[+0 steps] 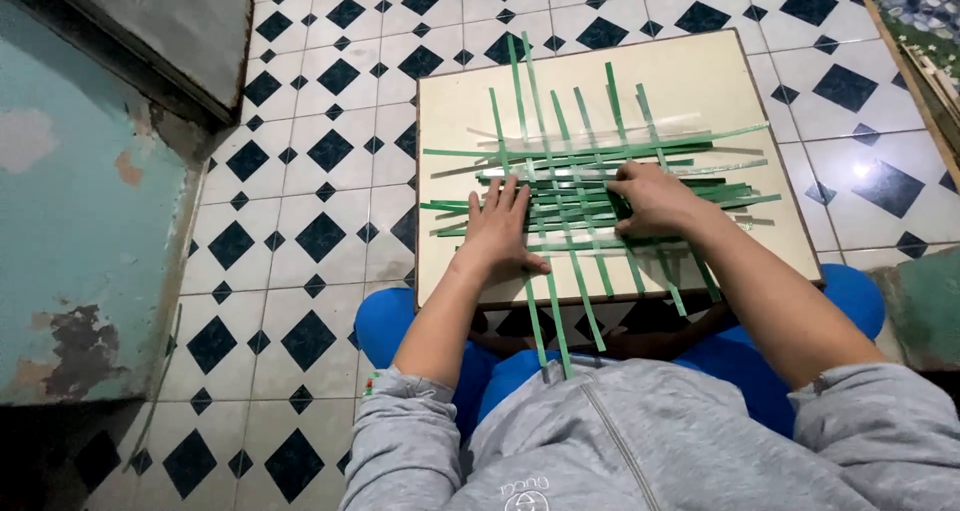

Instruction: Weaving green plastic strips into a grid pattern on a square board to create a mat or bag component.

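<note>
**Pressing green strips on the board**

Weaving-type mat of green strips [590, 186] lies mid-board, long ones running L–R, others crossing front to back w/ ends sticking past the near edge toward my lap. My left hand [500, 233] sits flat on the mat's left part, fingers spread wide & straight, palm down, gripping nothing. My right hand [650, 199] rests on the right part, fingers curled down onto the horizontal strips; can't tell if it pinches one or just presses. Under it all: cream board [690, 71] w/ dark rim, lying across my knees, blue seat [385, 321] below. Grey sweatshirt sleeves [400, 441] pushed up. Around: black-&-white diamond floor tiles [300, 171], peeling teal wall [80, 201] on the left.
</note>
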